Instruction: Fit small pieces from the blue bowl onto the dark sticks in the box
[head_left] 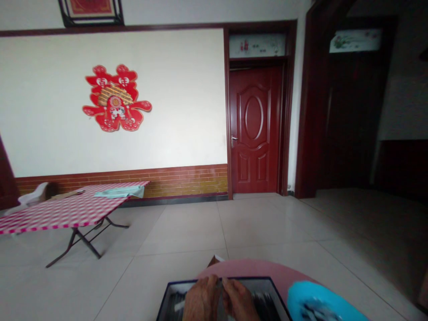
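Note:
At the bottom of the view, my left hand (202, 298) and my right hand (239, 299) are close together over a shallow tray with a dark blue rim (271, 289). The fingers of both hands are curled in and pinched, fingertips almost meeting. Whatever sits between them is hidden or too small to name. Inside the tray, dark slim pieces (265, 303) show to either side of the hands. A bright blue basin (310, 290) stands to the right of the tray, with small grey and dark items in it, too blurred to name.
The tray and basin rest on a round pink tabletop (247, 266). A brown box corner (215, 260) pokes out behind it. On the left stands a folding table with a red checked cloth (83, 207), bearing a pale green cloth (118, 191). A red door (256, 129) is beyond.

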Tool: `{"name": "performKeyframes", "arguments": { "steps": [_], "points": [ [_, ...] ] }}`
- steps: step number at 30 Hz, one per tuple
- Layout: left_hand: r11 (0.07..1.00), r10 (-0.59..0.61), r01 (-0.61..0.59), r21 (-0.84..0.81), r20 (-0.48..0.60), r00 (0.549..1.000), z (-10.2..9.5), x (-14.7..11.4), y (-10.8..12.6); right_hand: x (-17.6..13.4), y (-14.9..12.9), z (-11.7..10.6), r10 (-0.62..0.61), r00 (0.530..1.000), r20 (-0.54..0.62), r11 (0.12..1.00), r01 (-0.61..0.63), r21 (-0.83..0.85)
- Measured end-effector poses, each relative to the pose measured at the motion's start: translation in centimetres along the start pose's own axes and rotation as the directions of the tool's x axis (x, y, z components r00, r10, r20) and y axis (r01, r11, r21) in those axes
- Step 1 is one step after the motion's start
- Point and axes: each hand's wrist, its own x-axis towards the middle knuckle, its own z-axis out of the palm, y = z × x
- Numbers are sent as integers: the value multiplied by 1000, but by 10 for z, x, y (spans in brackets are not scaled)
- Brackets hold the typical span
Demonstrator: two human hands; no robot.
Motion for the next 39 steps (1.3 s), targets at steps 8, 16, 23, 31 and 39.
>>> {"name": "performKeyframes", "arguments": {
  "steps": [8,16,23,31,39],
  "points": [
    [999,-49,49,0,38,998,-12,3,7,-4,-7,3,-22,1000,-6,999,22,33],
    [1000,3,-3,5,-20,1000,-8,1,2,-6,-10,1,117,993,3,983,-117,139],
    [991,133,-134,14,-268,954,15,-4,-12,-3,-5,2,2,1000,-20,1000,-2,-1],
    [999,26,-29,-25,-85,996,-4,0,-3,-9,-14,-1,65,998,26,994,-67,81],
    [998,-17,18,-57,3,1000,-17,2,4,-6,-6,3,30,999,-35,997,-32,-66]
  ]
}}
